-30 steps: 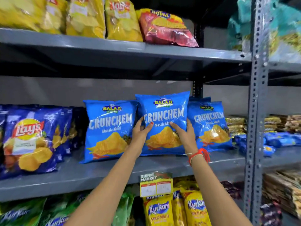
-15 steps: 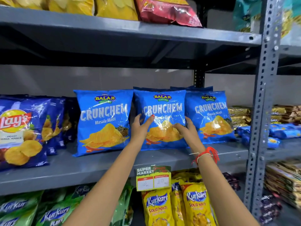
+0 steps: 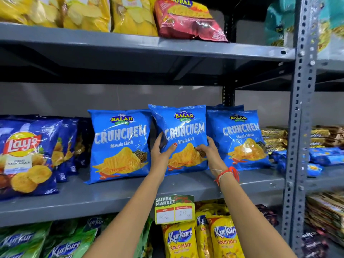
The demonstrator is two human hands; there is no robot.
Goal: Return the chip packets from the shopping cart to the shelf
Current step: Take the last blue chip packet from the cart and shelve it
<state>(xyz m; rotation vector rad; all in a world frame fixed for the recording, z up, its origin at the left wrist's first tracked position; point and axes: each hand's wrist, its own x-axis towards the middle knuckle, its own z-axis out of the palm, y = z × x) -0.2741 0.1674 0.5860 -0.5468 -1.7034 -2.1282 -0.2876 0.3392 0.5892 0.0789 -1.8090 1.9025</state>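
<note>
Middle Crunchem packet (image 3: 183,135) upright on the grey middle shelf (image 3: 115,198), between a left Crunchem packet (image 3: 120,144) and a right Crunchem packet (image 3: 239,138), touching or nearly touching both. Clamped between two hands: left hand (image 3: 160,151) on the lower left edge, thumb with red nail laid across the front; right hand (image 3: 209,151) on the lower right edge, fingers curled onto the printed chips. Compared with half a second ago, turned slightly, left edge now swung forward so its side panel shows, top corner overlapping the left neighbour. Both hands a little lower on the bag than a second ago, when raised above the row; base now down at shelf level. Red thread (image 3: 228,174) around the right wrist. Price tag (image 3: 174,209) clipped to the shelf edge below the arms. Lays packets (image 3: 26,155) well to the left, yellow Kurkure packets (image 3: 182,241) on the shelf beneath.
</note>
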